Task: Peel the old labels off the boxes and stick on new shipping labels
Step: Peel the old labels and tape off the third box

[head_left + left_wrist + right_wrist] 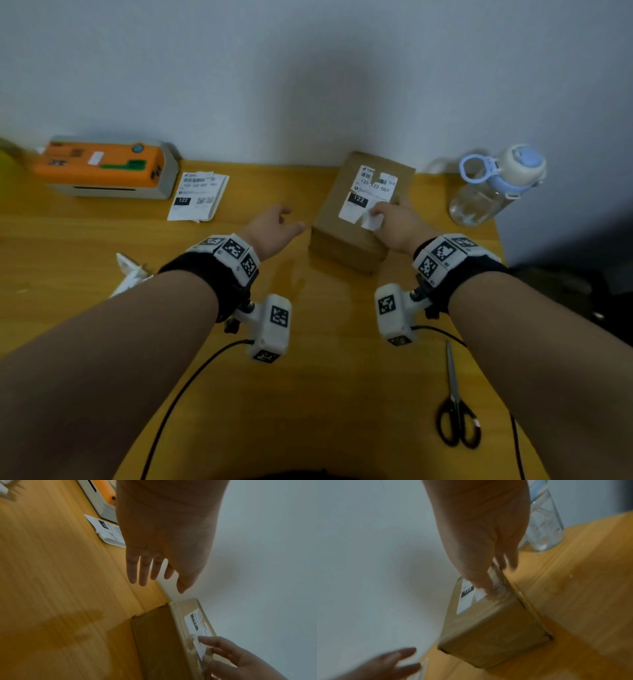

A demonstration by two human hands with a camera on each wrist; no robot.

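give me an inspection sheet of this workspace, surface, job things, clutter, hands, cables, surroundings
surface: wooden table, glossy, against the wall.
job's things: cardboard box standing on the table; old label on its top, torn, with the near corner lifted; stack of new labels lying beside the label printer.
clutter: water bottle right of the box; scissors near the front edge, closed; crumpled white paper at the left.
grippers: right hand pinches the label's lifted corner; left hand open beside the box, not touching it.
cables: black cable runs from each wrist camera across the table.
surroundings: plain pale wall.
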